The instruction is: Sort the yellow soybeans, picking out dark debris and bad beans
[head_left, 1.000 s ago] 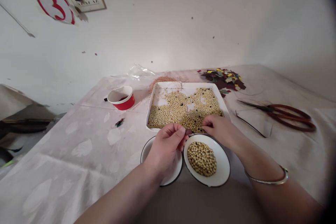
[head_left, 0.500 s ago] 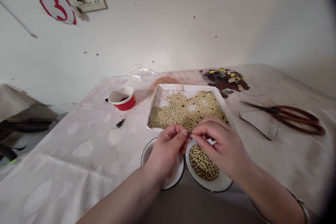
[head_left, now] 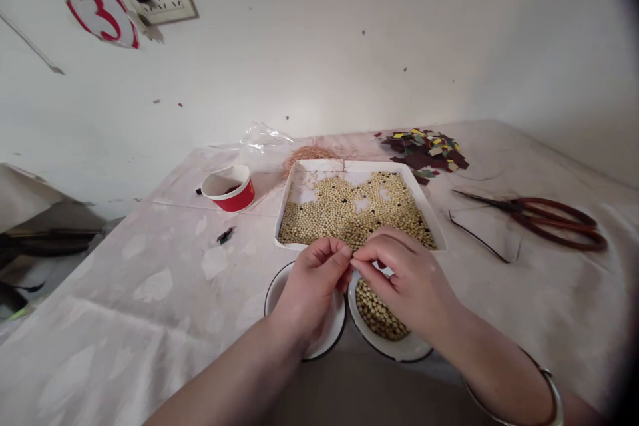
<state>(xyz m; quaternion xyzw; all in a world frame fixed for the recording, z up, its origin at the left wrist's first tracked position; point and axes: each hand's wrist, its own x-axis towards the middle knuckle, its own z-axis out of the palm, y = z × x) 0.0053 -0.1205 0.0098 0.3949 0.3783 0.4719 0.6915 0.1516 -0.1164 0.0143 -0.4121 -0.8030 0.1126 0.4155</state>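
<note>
My left hand (head_left: 317, 283) is closed in a pinch above the left white bowl (head_left: 272, 289). Its fingertips meet those of my right hand (head_left: 407, 276), also pinched, over the right white bowl (head_left: 417, 351). Whatever lies between the fingers is too small to make out. Pale round beads (head_left: 377, 313) fill part of the right bowl. Just beyond my hands is a shallow white tray (head_left: 284, 206) spread with similar small beads (head_left: 332, 216), a few dark ones among them. The part of the left bowl that shows holds nothing visible.
A red and white paper cup (head_left: 242, 198) stands at the left. Copper-coloured wire (head_left: 312, 153) lies behind the tray. Dark, green and yellow scraps (head_left: 424, 150) are heaped at the back right. Large scissors (head_left: 554, 218) and a thin bent tool (head_left: 482, 239) lie at the right.
My right hand has moved left, and its fingertips now meet those of my left hand. The whole view has shifted slightly.
</note>
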